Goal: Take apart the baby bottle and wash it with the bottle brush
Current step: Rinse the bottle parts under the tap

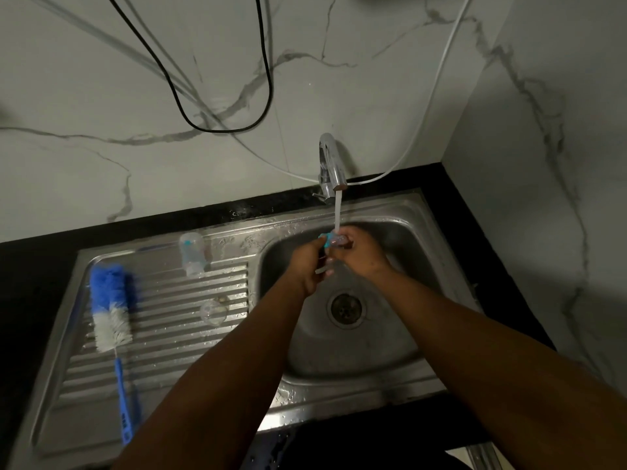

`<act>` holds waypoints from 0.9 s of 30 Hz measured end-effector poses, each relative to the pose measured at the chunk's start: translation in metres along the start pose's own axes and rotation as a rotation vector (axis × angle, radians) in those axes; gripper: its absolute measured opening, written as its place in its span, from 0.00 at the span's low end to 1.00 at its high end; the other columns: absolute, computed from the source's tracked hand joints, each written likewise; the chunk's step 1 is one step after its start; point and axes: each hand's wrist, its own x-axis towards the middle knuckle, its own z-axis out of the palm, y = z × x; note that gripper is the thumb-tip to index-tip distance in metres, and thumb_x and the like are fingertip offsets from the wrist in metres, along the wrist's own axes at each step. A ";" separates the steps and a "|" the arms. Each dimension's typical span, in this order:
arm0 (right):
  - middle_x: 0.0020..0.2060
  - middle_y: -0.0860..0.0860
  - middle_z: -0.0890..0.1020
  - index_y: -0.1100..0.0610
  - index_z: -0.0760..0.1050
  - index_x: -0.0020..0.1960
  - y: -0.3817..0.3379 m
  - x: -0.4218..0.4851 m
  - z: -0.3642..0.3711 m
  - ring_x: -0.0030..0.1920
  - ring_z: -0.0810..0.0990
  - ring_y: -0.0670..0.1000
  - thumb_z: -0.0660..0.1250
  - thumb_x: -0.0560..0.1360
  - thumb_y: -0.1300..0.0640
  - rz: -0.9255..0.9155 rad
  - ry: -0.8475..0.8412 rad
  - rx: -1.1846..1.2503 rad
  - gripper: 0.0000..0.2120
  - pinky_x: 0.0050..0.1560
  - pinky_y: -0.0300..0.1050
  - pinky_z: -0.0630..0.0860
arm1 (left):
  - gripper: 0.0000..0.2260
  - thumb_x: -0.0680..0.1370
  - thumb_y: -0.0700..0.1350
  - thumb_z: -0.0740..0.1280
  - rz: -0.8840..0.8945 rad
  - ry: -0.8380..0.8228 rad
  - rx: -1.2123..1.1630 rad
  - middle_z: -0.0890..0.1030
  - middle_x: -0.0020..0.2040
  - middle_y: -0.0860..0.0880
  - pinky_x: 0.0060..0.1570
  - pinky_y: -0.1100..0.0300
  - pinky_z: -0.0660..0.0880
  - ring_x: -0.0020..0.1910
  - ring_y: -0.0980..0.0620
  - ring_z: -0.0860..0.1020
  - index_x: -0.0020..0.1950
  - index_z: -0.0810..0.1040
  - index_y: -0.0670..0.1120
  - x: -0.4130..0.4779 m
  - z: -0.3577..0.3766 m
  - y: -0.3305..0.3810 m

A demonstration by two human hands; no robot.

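Observation:
Over the sink basin point(400, 334), my left hand point(307, 266) and my right hand point(361, 254) meet under the running water. Together they grip a small teal bottle ring with the clear nipple point(330, 239), which the stream hits. The clear bottle body point(192, 254) lies on the drainboard at the back. A clear cap point(213, 312) rests on the ribs nearer the basin. The blue and white bottle brush point(112, 310) lies on the left of the drainboard, handle toward me.
The chrome tap point(330, 167) stands behind the basin with water flowing. The drain point(346, 306) is open below my hands. Black and white cables point(224, 127) hang on the marble wall. A black counter point(40, 252) surrounds the steel sink.

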 end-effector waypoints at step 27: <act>0.50 0.50 0.83 0.53 0.77 0.59 0.002 0.013 0.014 0.50 0.82 0.49 0.70 0.77 0.52 0.110 0.010 0.062 0.12 0.50 0.46 0.79 | 0.19 0.82 0.58 0.61 -0.100 -0.062 -0.196 0.83 0.53 0.45 0.53 0.54 0.77 0.51 0.50 0.80 0.60 0.81 0.46 -0.005 0.011 0.000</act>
